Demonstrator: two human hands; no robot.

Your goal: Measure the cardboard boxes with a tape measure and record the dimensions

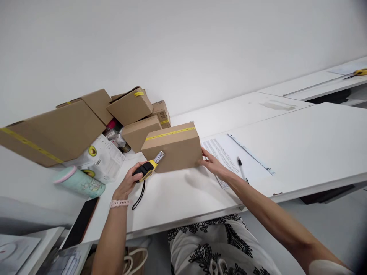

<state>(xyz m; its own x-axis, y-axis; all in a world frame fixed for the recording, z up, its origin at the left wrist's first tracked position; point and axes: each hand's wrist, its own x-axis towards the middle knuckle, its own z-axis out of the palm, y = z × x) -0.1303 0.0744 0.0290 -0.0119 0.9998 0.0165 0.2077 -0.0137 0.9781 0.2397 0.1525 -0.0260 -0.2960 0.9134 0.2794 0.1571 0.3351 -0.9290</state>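
A small cardboard box (174,151) with a strip of yellow tape along its top stands on the white table (301,141). My left hand (130,182) is closed round a yellow and black tape measure (147,170), whose short blade tip rests against the box's lower left corner. My right hand (210,163) lies against the box's right side, fingers stretched out on the cardboard. A pink watch band is on my left wrist.
Several larger cardboard boxes (65,130) are piled at the left against the wall, with a white packet (101,158) and a mint green bottle (78,182) lying in front. A printed sheet (226,154) and pen (241,165) lie right of the box. A dark phone (82,221) lies near the table edge.
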